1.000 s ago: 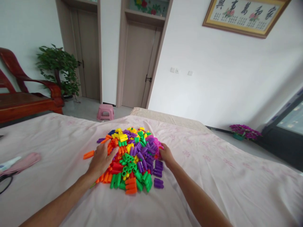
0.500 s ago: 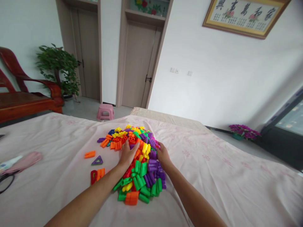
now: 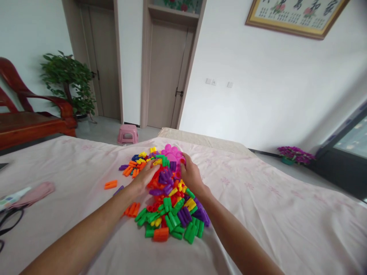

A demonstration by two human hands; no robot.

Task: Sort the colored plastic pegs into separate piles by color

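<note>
A heap of plastic building blocks in green, purple, red, orange and yellow lies on the pale sheet. At its far side a pink flower-shaped plastic piece with a scalloped edge stands tilted, with blocks in front of it. My right hand grips the right edge of this pink piece; some of its fingertips are hidden. My left hand rests at the heap's left side, thumb and fingers apart, touching the blocks; part of its fingers is hidden among them.
Several orange blocks lie loose left of the heap. Further left are a pink cloth, a white handheld device and a black cable loop. Beyond the sheet stand a pink stool and a wooden chair.
The pink flower-shaped piece, mostly hidden before, has come up into view beside my right hand. Blocks in the middle have tumbled and spread toward me. My left hand has moved left.
</note>
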